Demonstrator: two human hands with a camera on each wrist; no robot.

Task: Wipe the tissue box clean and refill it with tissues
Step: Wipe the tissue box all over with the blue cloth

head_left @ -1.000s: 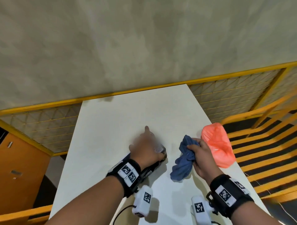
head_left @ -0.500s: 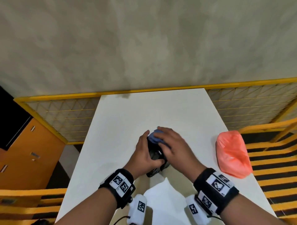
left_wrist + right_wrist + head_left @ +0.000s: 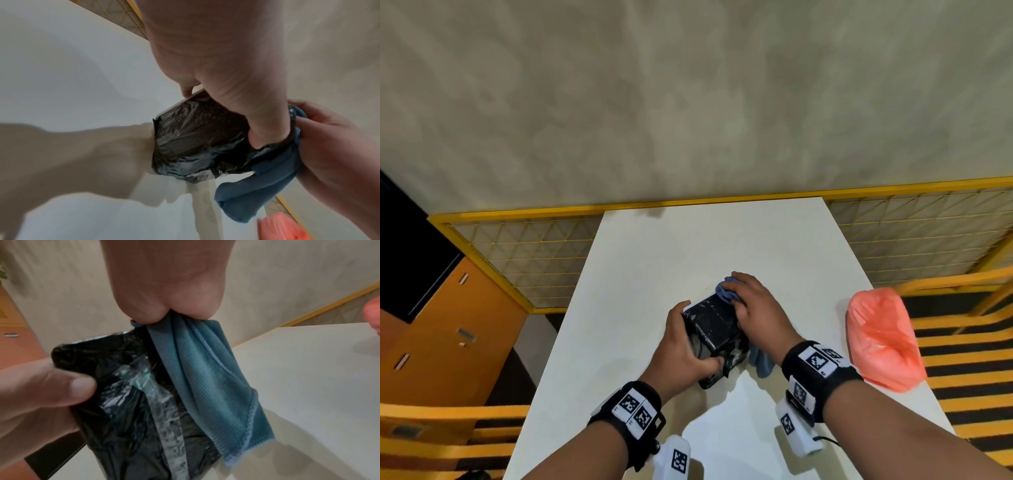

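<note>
Tissue box (image 3: 714, 327) wrapped in crinkled black film, mid-table (image 3: 654, 274), tilted. Left hand (image 3: 681, 356) at its 8 o'clock side — thumb curled over the near end, fingers clamped on the far-left edge. Right hand (image 3: 753, 308) at 2 o'clock, fingers closed round a bunched blue cloth (image 3: 207, 374), pressing it on the box top; loose cloth end hanging down the right side. Orange plastic bag (image 3: 880, 335) at 3 o'clock, well apart, near the table edge.
</note>
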